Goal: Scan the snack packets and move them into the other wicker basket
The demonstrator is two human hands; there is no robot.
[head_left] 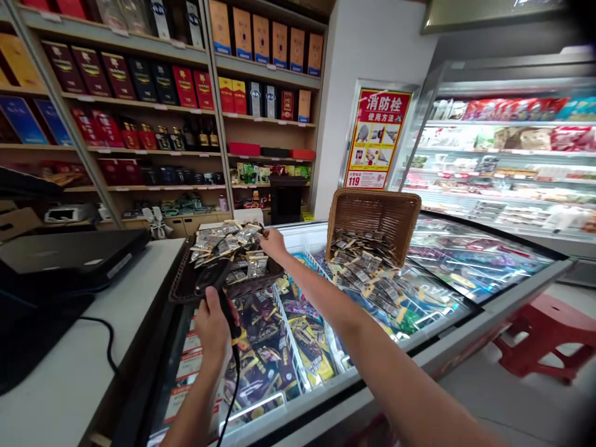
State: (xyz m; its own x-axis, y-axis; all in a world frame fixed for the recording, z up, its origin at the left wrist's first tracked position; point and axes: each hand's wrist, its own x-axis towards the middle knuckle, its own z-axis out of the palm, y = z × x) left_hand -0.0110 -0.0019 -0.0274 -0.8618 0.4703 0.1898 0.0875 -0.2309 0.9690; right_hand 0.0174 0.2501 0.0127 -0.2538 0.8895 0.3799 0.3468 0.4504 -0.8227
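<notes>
My left hand is wrapped round the handle of a black barcode scanner, its cord hanging down. The scanner's head is over the near side of a dark woven basket heaped with small clear-and-tan packets. At the far right of that heap my right hand has its fingers closed; what they hold, if anything, is too small to make out. To the right, a brown wicker basket lies tipped on its side, with similar packets spilling out onto the freezer's glass.
Both baskets rest on a glass-topped chest freezer full of wrapped ice creams. A white counter with a black machine stands left. Shelves of boxed bottles line the back. A red stool and a lit chiller are right.
</notes>
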